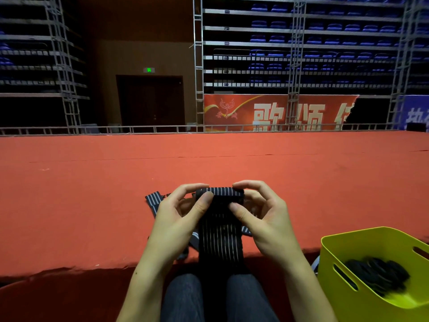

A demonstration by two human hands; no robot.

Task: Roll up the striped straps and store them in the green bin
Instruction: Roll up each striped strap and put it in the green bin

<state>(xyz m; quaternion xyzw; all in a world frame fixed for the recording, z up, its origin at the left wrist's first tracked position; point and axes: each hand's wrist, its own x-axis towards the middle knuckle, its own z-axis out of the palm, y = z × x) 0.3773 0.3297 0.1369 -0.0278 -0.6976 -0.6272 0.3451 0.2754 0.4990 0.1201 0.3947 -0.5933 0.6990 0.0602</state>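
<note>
Both hands, left hand (183, 212) and right hand (262, 212), pinch black white-striped elastic strap (220, 231) – roll begun, tail hanging over red carpeted stage edge (92, 259). Yellow-green plastic bin (343, 296) holds dark rolls – more straps (154, 198) left.

A single wide-angle view comes from a camera worn on the person's head, looking forward and slightly down. Nearest, at the bottom edge, are the person's dark-trousered knees (185, 298); just beyond lies the edge of a broad red-carpeted platform (92, 194). The far field takes in grey metal truss scaffolding (293, 66) and tiers of blue folded seats (325, 26). Straight lines bow towards the frame's edges.
</note>
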